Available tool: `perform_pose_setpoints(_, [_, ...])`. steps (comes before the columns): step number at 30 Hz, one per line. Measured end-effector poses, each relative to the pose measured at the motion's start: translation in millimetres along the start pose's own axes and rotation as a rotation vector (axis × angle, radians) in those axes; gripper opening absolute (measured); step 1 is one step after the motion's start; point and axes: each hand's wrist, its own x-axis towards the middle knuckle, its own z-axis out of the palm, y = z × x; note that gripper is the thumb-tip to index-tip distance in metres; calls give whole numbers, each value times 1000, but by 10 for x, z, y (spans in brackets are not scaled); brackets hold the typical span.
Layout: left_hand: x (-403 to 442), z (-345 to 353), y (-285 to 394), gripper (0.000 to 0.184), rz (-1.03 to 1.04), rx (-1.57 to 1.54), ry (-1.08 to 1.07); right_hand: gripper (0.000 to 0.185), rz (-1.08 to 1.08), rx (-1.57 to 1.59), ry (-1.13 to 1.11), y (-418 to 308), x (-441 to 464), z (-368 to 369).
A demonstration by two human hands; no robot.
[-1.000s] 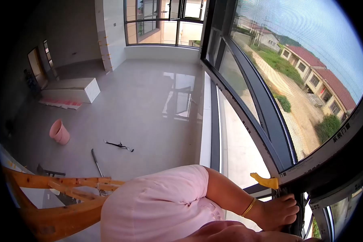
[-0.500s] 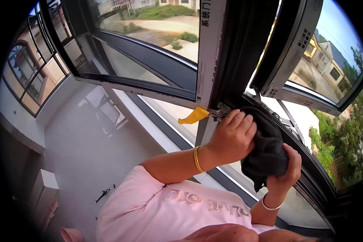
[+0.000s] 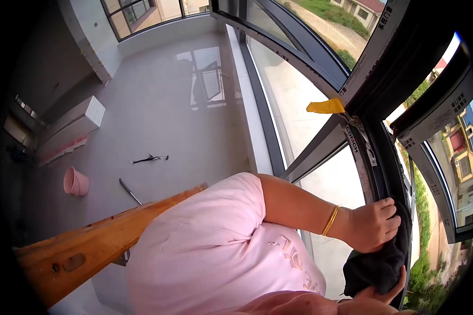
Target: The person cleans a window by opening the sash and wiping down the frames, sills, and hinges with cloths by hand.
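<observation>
My left hand (image 3: 374, 226), with a gold bangle on its wrist, has its fingers curled over a black cloth (image 3: 376, 268) against the dark window frame (image 3: 379, 176). The bunched cloth hangs down below that hand. Lower, at the bottom right, my right hand (image 3: 389, 291) grips the cloth's lower part; its wrist is mostly hidden. Above my hands, a metal hinge (image 3: 365, 139) sits on the frame, with a yellow strip (image 3: 326, 106) sticking out beside it.
An opened window sash (image 3: 441, 157) stands outward at right. Behind my left arm runs a wooden beam (image 3: 115, 231). On the grey floor (image 3: 157, 121) are a pink bucket (image 3: 76, 182), a dark rod (image 3: 130, 190), a small black-and-white item (image 3: 150, 158) and a white box (image 3: 73, 126).
Both hands and the cloth have moved down along the frame, away from the hinge. My view has turned left and down, bringing the floor, bucket and beam into sight.
</observation>
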Motion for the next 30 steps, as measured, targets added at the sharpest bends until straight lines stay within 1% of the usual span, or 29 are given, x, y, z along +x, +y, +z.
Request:
perform_pose_setpoints(1, [-17, 38, 23, 45, -18, 27, -5, 40, -3, 22, -24, 14, 22, -14])
perform_pose_setpoints(3, [-62, 79, 66, 51, -26, 42, 94, 43, -105, -80, -111, 32, 50, -107])
perform_pose_setpoints(4, [-115, 70, 61, 51, -29, 56, 90, 43, -107, -67, -116, 7, 54, -118])
perform_pose_setpoints(6, [-227, 5, -17, 57, 31, -6, 116, 40, -26, -70, -141, -142, 69, -98])
perform_pose_setpoints(7, [-299, -184, 24, 58, -1, -15, 39, 40, -41, -56, -149, -157, 79, -119])
perform_pose_setpoints(9, [-770, -250, 60, 55, -46, 64, 130, 40, -166, -208, -193, -148, 120, -144])
perform_pose_setpoints(10, [-1066, -271, 75, 55, -87, 107, 159, 40, -181, -195, -202, -120, 129, -144])
perform_pose_setpoints(11, [-1386, -355, 138, 58, -240, 73, 122, 43, -272, -227, -189, -78, 129, -155])
perform_pose_setpoints(12, [-1754, -416, 192, 58, -430, 83, 14, 46, -363, -260, -178, -30, 133, -167])
perform_pose_setpoints(13, [-2139, -441, 231, 58, -636, 139, -69, 54, -301, -151, -122, 103, 131, -85])
perform_pose_setpoints(14, [-2680, -367, 235, 56, -932, 120, -150, 54, -305, -144, -149, 224, 170, -60])
perform_pose_setpoints(15, [-3108, -412, 300, 55, -1371, -12, -243, 54, -330, -99, -133, 340, 212, -52])
perform_pose_setpoints(16, [-3521, -479, 376, 56, -1648, 71, -379, 55, -351, -49, -114, 382, 220, -40])
perform_pose_setpoints(17, [-3915, -600, 475, 55, -1943, 81, -549, 55, -378, -77, -126, 380, 234, -72])
perform_pose_setpoints(18, [-4506, -669, 527, 56, -2030, 72, -712, 55, -377, -74, -139, 450, 230, -67])
perform_pose_setpoints(19, [-4638, -875, 672, 48, -2058, 114, -805, 55, -346, -93, -125, 525, 248, -76])
perform_pose_setpoints(21, [-4788, -1271, 893, 34, -2068, 74, -1019, 54, -310, -122, -95, 603, 302, -67])
perform_pose_setpoints(22, [-5273, -1301, 922, 35, -2003, 46, -1182, 54, -315, -135, -85, 587, 303, -59])
perform_pose_setpoints(23, [-5401, -1428, 984, 35, -2001, 44, -1225, 54, -324, -150, -71, 532, 315, -53])
perform_pose_setpoints(24, [-5461, -1535, 973, 34, -2000, 47, -1267, 54, -331, -160, -59, 463, 321, -41])
perform_pose_setpoints(25, [-5422, -1603, 908, 34, -1990, 50, -1265, 54, -344, -183, -48, 393, 327, -25])
perform_pose_setpoints(27, [-5335, -1742, 760, 32, -1979, -11, -1401, 54, -368, -222, -11, 204, 328, 11])
perform_pose_setpoints(28, [-5392, -1743, 625, 32, -1976, -2, -1397, 54, -380, -246, 0, 102, 320, 31])
perform_pose_setpoints(29, [-5450, -1734, 448, 29, -1818, 12, -1409, 54, -391, -262, 9, 0, 306, 60])
perform_pose_setpoints(30, [-5489, -1705, 217, 25, -2070, -16, -987, 53, -400, -284, 19, -101, 291, 80])
